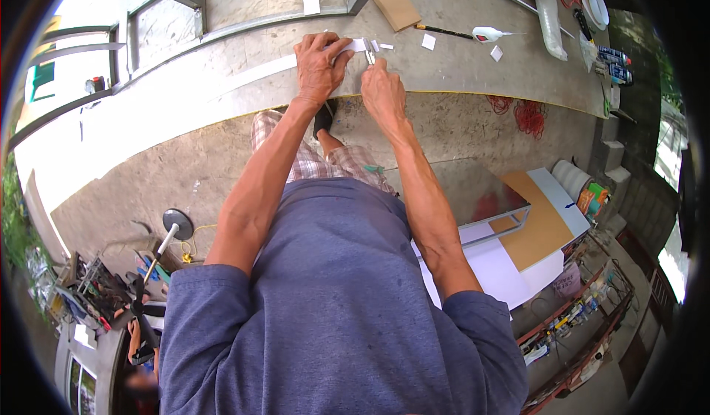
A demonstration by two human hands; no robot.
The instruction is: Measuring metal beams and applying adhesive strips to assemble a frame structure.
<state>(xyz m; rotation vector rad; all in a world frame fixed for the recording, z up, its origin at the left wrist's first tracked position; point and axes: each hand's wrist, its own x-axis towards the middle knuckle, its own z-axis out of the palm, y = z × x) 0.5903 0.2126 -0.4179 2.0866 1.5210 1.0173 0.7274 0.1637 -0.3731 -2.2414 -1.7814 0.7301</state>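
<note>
Pinching a white strip [355, 45], the left hand [319, 67] (fingers curled) presses down.

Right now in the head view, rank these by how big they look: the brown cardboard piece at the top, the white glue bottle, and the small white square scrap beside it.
1. brown cardboard piece
2. white glue bottle
3. small white square scrap

All lie on the same table, so nearness hardly skews this.
</note>
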